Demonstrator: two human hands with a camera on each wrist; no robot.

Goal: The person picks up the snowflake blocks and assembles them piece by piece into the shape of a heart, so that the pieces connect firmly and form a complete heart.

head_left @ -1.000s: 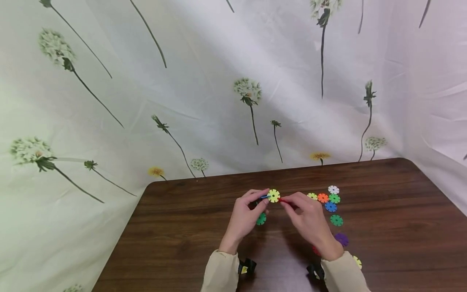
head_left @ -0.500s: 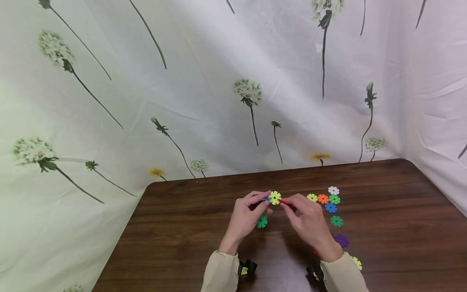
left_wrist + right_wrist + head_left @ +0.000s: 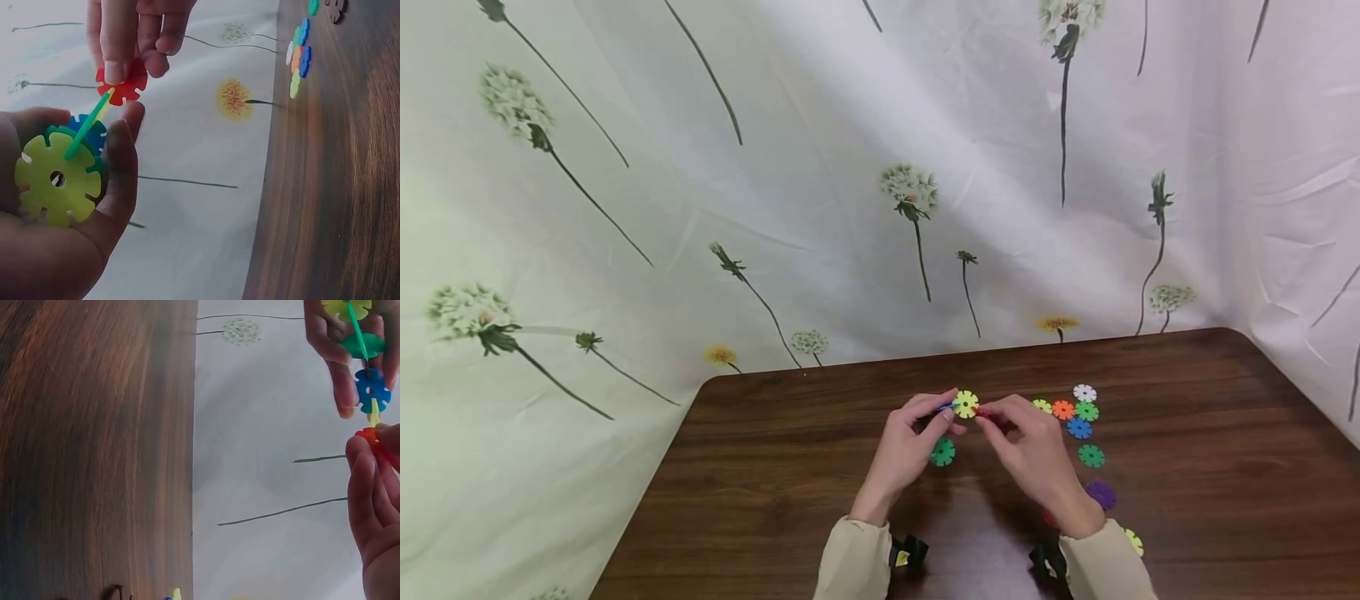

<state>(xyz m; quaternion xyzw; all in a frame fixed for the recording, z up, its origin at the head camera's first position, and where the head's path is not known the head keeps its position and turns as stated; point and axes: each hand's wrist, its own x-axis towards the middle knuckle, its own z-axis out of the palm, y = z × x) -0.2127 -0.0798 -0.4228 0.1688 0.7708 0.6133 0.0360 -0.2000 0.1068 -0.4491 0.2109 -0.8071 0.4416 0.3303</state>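
Observation:
My left hand (image 3: 906,450) holds a chain of slotted plastic discs, fingers and thumb curled around it. In the left wrist view, a yellow disc (image 3: 59,203) faces the camera over the palm, with a green disc edge-on and a blue disc (image 3: 95,134) behind. Below the left fingers in the head view, a green disc (image 3: 943,452) shows. At the chain's far end is another yellow disc (image 3: 966,404), upright between both hands. A red disc (image 3: 130,86) is pinched by thumb and fingers of my right hand (image 3: 1033,446), its rim right at that yellow disc's edge.
On the dark wooden table (image 3: 775,467), several loose discs lie to the right, among them white (image 3: 1085,392), orange (image 3: 1063,410), blue (image 3: 1079,428) and purple (image 3: 1102,495). A red one is partly hidden under the right wrist. A flower-print cloth (image 3: 850,208) hangs behind the table.
The joined discs have shifted very slightly to the right, and the green disc under the left hand shows more fully. Both hands keep their grip in nearly the same place.

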